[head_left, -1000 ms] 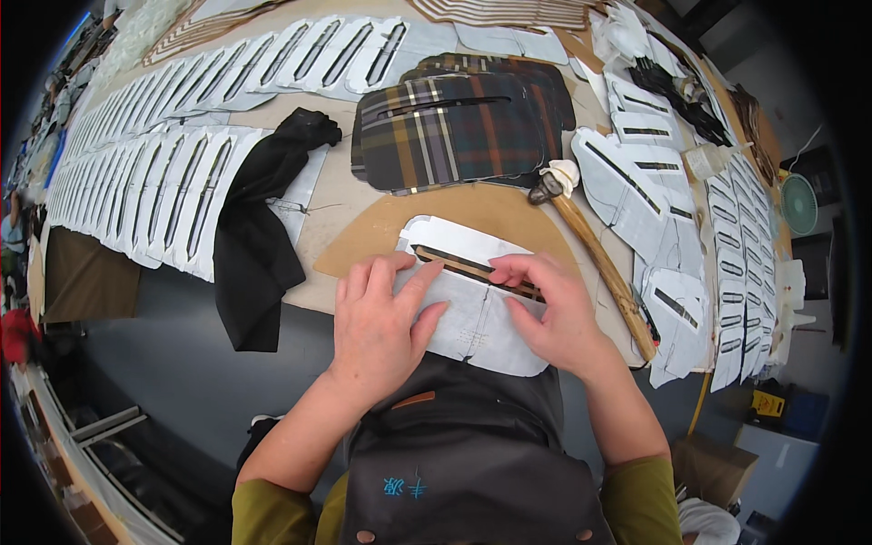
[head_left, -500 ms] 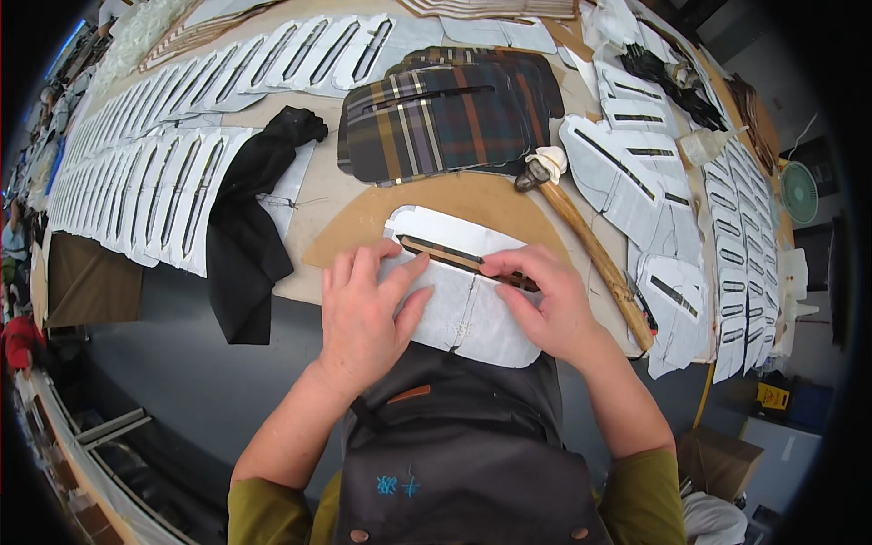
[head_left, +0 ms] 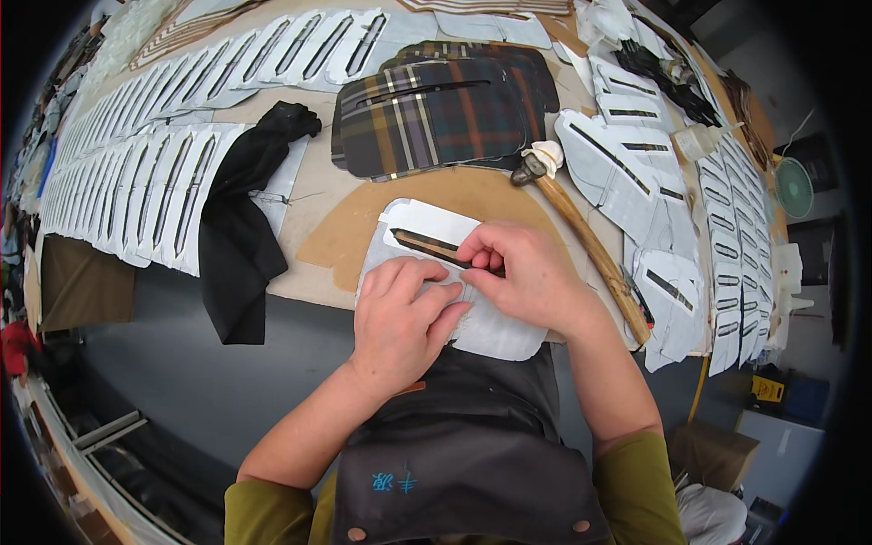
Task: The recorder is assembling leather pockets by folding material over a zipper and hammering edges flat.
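A white-backed fabric panel [head_left: 502, 334] with a rounded outline lies at the table's front edge, partly over a tan, curved board [head_left: 331, 232]. Across it runs a long narrow slot [head_left: 420, 242] with dark edges and a brown strip showing inside. My right hand [head_left: 531, 277] pinches the slot's edging near its right end, thumb and fingertips together. Just below the slot, my left hand [head_left: 400, 313] rests on the panel, fingers bent and a little apart, pressing the fabric down. Its fingers hide part of the panel's middle.
A hammer [head_left: 586, 236] with a wooden handle and a white wrap on its head lies to the right. Plaid fabric pieces [head_left: 445, 123] are stacked behind the board. Black cloth [head_left: 238, 232] hangs over the front edge at left. Rows of slotted white panels [head_left: 136, 195] spread on both sides.
My left hand has moved right and down, from the slot's left end to below its middle. My right hand has shifted left along the slot. The panel has turned slightly.
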`<state>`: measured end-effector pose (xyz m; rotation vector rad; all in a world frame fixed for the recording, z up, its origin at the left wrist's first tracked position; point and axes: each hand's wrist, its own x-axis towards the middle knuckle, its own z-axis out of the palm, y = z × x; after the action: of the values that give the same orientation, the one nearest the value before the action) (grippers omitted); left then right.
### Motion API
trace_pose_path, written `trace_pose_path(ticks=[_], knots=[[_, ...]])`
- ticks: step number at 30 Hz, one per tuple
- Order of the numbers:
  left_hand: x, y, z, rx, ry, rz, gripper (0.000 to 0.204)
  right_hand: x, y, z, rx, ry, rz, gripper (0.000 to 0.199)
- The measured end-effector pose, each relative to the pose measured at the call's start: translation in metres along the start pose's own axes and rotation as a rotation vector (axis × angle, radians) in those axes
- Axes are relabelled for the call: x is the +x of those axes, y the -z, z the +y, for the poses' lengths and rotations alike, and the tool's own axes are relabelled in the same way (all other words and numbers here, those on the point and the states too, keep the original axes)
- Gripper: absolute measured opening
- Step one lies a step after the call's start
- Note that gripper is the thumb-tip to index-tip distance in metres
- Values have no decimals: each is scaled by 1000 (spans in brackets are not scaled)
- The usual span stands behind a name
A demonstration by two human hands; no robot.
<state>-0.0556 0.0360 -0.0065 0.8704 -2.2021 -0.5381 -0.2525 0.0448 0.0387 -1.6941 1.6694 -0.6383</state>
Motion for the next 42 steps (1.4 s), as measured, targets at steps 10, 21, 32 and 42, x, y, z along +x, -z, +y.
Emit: trace_pose_path(ticks=[10,21,32,42], knots=[[20,34,25,-280,11,-35,26,6,28,8,477,-55,329,14],[29,41,-10,-39,-17,-144,26,-44,35,5,162,20,16,17],[24,43,-36,74,-39,-129,30,-21,7,-4,-411,194,106,24],[22,45,-42,-26,59,-155,39,-9,7,-26,-295,-33,-179,26]])
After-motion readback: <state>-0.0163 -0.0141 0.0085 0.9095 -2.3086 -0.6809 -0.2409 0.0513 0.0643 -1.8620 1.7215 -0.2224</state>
